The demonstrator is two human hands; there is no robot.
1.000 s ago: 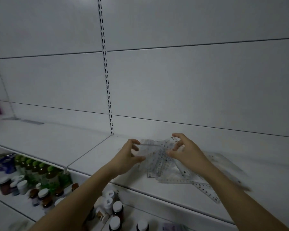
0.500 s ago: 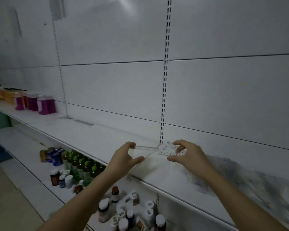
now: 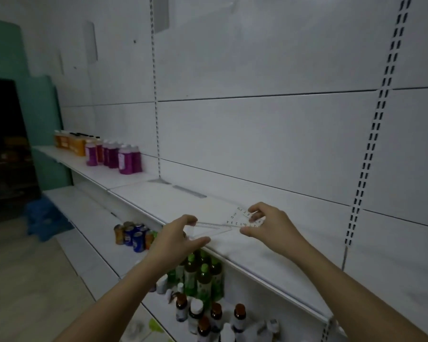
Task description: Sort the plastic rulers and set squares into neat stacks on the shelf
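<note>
A clear plastic set square (image 3: 223,224) with printed numbers hangs just above the white shelf (image 3: 158,201), held between both hands. My left hand (image 3: 178,238) pinches its pointed left end between thumb and fingers. Its wide right end sits between the curled fingers and thumb of my right hand (image 3: 269,225). The pile of other rulers is out of view.
Purple and orange bottles (image 3: 114,156) stand far left on the same shelf. Two flat grey strips (image 3: 189,191) lie by the back wall. The lower shelf holds cans (image 3: 134,236), green bottles (image 3: 203,275) and brown bottles. A slotted upright (image 3: 371,144) runs down the wall at right.
Both hands lifted one set square off the ruler pile and carried it left along the shelf. The view swung left, so the pile has dropped out of sight.
</note>
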